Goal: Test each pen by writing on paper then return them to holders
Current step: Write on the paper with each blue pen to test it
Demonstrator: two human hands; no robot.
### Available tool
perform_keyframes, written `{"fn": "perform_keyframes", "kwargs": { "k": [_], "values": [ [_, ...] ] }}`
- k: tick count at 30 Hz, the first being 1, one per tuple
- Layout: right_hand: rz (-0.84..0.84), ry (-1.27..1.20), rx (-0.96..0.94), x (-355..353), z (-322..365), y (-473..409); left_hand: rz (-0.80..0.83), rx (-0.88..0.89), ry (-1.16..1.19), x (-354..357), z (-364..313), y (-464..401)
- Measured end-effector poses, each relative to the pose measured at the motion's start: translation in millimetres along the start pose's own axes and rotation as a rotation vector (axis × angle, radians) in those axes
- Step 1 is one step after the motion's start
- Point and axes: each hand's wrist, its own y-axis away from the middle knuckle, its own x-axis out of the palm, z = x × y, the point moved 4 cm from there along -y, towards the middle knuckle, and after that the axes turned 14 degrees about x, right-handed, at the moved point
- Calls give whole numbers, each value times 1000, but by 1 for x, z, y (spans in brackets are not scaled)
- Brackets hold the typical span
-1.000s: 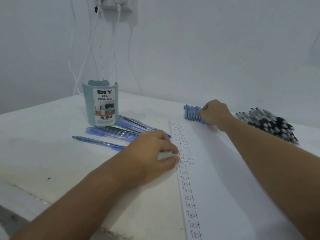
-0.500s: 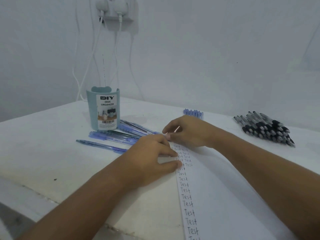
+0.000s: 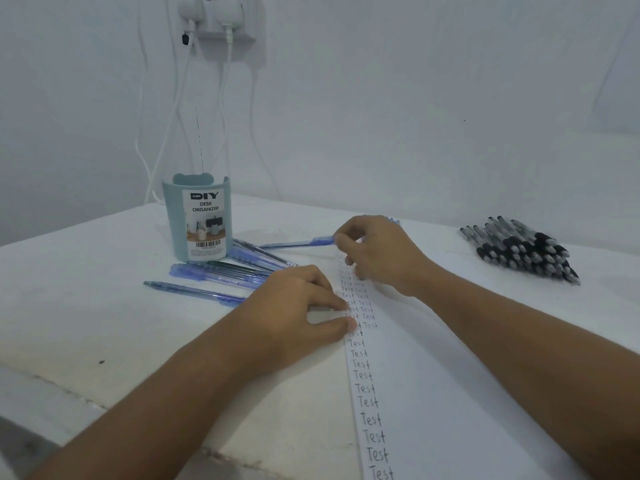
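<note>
Blue pen (image 3: 298, 242) pinched in right hand (image 3: 381, 252) fingers; left hand (image 3: 294, 306) flat on paper (image 3: 433, 375) edge.

The left hand (image 3: 298, 306) lies palm down at the left edge of the paper (image 3: 433, 393), its forearm running in from the lower left, with the fingers a little bent and the fingertips (image 3: 341, 304) and thumb pressing on the paper's margin. The right hand (image 3: 377, 251) hangs over the far end of the paper, its forearm stretched diagonally across the sheet from the lower right. Its fingers are curled and pinch the end of a blue pen (image 3: 298, 242), which points away to the left of the paper.
</note>
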Motion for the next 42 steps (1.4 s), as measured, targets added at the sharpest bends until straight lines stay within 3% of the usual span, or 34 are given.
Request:
{"fn": "perform_keyframes", "kwargs": {
  "k": [6,13,21,28,33,38,42],
  "values": [
    [-29,-672,263,-25,-13,-5,11,-3,8,0,0,1],
    [-202,-999,239,-61,-25,-4,15,-12,12,0,0,2],
    [-125,-1043,220,-67,-21,-5,18,-5,23,-1,-1,1],
    [-213,-1010,236,-87,-10,0,11,-8,43,-1,-1,1],
    [-43,-966,169,-85,-4,21,14,-12,28,0,2,2],
    [-57,-554,196,-73,-20,58,28,-5,22,0,2,2],
    [100,-738,215,-51,-26,89,28,8,6,0,1,1]
  ]
}}
